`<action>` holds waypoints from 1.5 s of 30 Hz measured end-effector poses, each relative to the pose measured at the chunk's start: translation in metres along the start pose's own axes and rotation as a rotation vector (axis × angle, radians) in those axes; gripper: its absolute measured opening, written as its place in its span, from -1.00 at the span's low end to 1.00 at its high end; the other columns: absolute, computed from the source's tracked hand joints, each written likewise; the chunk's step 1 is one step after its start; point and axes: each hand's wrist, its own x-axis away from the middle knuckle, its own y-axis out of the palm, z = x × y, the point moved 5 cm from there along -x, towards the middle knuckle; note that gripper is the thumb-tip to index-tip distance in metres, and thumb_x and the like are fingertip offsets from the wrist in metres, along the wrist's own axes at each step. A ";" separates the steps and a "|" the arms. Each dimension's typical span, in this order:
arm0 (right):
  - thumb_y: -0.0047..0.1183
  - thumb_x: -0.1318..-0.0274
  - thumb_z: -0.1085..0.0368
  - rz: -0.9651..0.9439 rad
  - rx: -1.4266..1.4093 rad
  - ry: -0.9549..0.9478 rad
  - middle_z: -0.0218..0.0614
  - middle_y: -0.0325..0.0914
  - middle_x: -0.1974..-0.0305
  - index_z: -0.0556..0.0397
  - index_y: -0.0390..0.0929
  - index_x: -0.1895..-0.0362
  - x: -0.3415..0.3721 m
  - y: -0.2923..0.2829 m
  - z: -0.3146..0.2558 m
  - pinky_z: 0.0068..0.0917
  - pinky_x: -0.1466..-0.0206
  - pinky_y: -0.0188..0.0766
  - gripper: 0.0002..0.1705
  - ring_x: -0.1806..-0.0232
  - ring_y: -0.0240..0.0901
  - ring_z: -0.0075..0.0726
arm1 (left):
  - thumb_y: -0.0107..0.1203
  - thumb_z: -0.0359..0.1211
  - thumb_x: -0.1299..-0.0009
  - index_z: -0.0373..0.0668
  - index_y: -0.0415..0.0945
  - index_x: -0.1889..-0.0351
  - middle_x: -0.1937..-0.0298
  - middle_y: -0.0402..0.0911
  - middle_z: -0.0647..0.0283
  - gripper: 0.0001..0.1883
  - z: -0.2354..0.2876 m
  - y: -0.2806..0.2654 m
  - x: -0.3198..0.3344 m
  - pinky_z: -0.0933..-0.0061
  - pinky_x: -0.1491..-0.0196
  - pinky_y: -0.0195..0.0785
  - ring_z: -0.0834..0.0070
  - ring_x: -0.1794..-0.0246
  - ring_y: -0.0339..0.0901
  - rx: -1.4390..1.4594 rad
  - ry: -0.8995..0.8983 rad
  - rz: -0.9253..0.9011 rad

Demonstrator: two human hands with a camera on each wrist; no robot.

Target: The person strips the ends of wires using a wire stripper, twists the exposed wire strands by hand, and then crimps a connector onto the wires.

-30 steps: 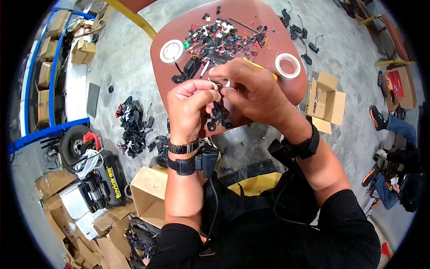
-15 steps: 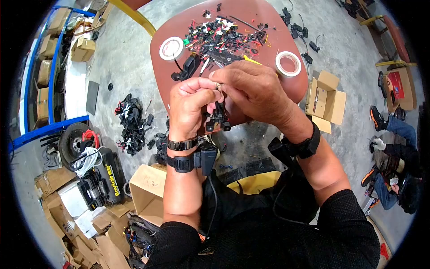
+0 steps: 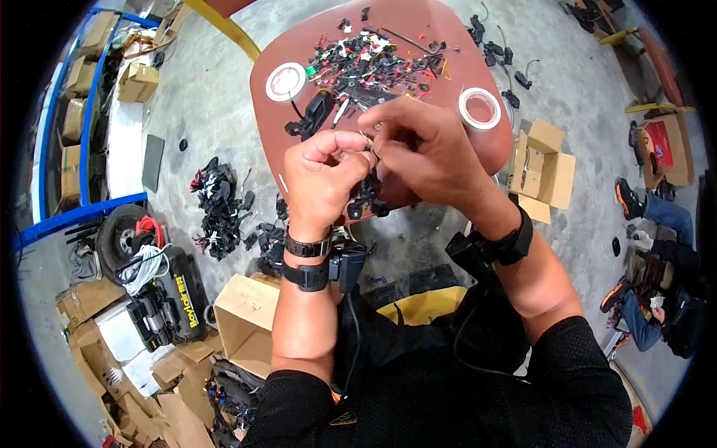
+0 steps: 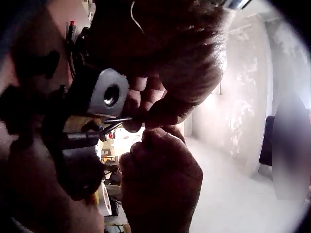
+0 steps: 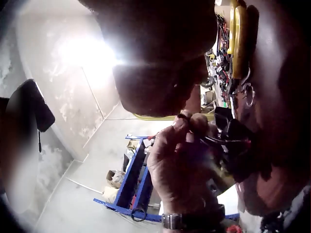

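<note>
My left hand (image 3: 321, 179) pinches a thin dark cable (image 4: 119, 120) close to its end, between thumb and forefinger. The cable runs from a black plastic part (image 4: 104, 94) with a round hole, which hangs below the fingers; in the head view this part (image 3: 366, 203) shows over the near edge of the table. Right against the left fingertips, my right hand (image 3: 433, 153) pinches the fine wire ends (image 3: 368, 140), its forefinger raised above the thumb. The fingers hide most of the wire tips.
On the brown table (image 3: 448, 164) lie a heap of cut wires and connectors (image 3: 373, 60), two tape rolls (image 3: 286, 81) (image 3: 479, 109), cutters (image 3: 366, 98) and another black part (image 3: 312, 113). Black parts (image 3: 216, 205) are piled on the floor at left; an open cardboard box (image 3: 541, 168) stands at right.
The right fingers came in from slightly apart to meet the left fingertips at the wire ends, then the right forefinger lifted a little. Both hands have shifted slightly to the right.
</note>
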 end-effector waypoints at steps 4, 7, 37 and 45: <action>0.10 -0.10 0.56 -0.059 -0.551 0.491 -0.50 0.53 0.41 0.14 0.59 -0.01 0.006 0.002 0.018 -0.71 0.51 0.26 -0.65 0.51 0.36 -0.73 | 0.18 -0.61 -0.24 -0.35 0.66 0.26 0.37 0.65 0.37 -0.87 0.010 0.007 0.005 0.68 0.29 0.38 0.73 0.39 0.52 -0.177 0.255 0.050; 0.14 -0.14 0.54 -0.084 -0.630 0.569 -0.53 0.53 0.37 0.13 0.56 -0.07 0.007 0.002 0.021 -0.73 0.48 0.27 -0.63 0.50 0.36 -0.75 | 0.20 -0.61 -0.25 -0.34 0.67 0.28 0.43 0.62 0.44 -0.89 0.010 0.007 0.004 0.72 0.39 0.31 0.81 0.45 0.45 -0.027 0.227 0.080; 0.15 -0.07 0.53 0.008 -0.126 0.098 -0.40 0.58 0.39 0.17 0.59 0.14 0.002 0.002 -0.004 -0.62 0.28 0.45 -0.78 0.35 0.50 -0.63 | 0.20 -0.58 -0.22 -0.35 0.64 0.26 0.38 0.68 0.25 -0.86 -0.003 -0.002 -0.002 0.63 0.36 0.38 0.65 0.49 0.51 0.160 0.022 -0.050; 0.16 -0.07 0.51 -0.015 -0.130 0.157 -0.44 0.56 0.42 0.17 0.60 0.19 0.002 0.000 -0.002 -0.63 0.32 0.45 -0.82 0.38 0.47 -0.69 | 0.21 -0.61 -0.21 -0.33 0.66 0.25 0.32 0.69 0.33 -0.84 0.001 -0.002 0.002 0.63 0.21 0.44 0.69 0.36 0.56 0.079 0.082 -0.022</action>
